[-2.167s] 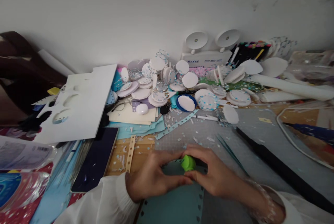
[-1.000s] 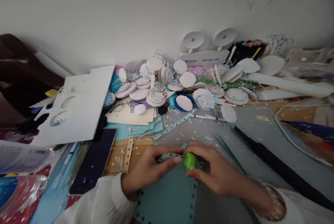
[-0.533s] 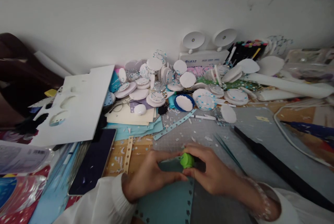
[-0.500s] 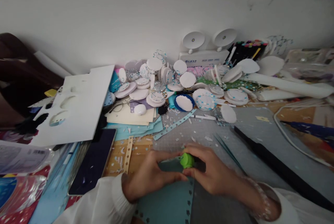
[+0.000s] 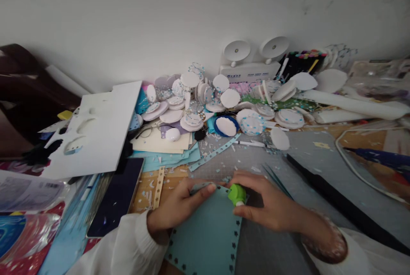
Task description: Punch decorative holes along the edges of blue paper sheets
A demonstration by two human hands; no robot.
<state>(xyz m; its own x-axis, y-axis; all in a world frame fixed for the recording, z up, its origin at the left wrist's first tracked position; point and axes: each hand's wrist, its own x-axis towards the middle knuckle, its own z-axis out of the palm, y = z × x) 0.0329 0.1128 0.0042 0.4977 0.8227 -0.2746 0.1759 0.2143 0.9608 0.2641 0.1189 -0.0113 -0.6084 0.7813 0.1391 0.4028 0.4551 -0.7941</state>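
A light blue sheet of paper [image 5: 206, 232] lies tilted in front of me, with a row of small punched shapes along its edges. My left hand [image 5: 184, 202] pinches the sheet's far left edge, thumb on top and fingers beneath. Between the thumb and fingers of my right hand [image 5: 267, 200] is a small green craft punch [image 5: 236, 194] with a white part at its near end. The punch sits at the sheet's far right corner. What the punch's jaw covers is hidden.
Several white discs with blue beads [image 5: 251, 122] crowd the back. A dark phone [image 5: 117, 196] and white cut-out board [image 5: 96, 134] lie left. On the grey cutting mat [image 5: 307, 159] rest tweezers [image 5: 278, 181], a long black tool [image 5: 339, 198] and paper scraps. A blue tool [image 5: 381, 155] lies right.
My left thumb has lifted away from the punch onto the paper's far edge. My right hand and the punch have shifted slightly right, and more of the punched far edge shows.
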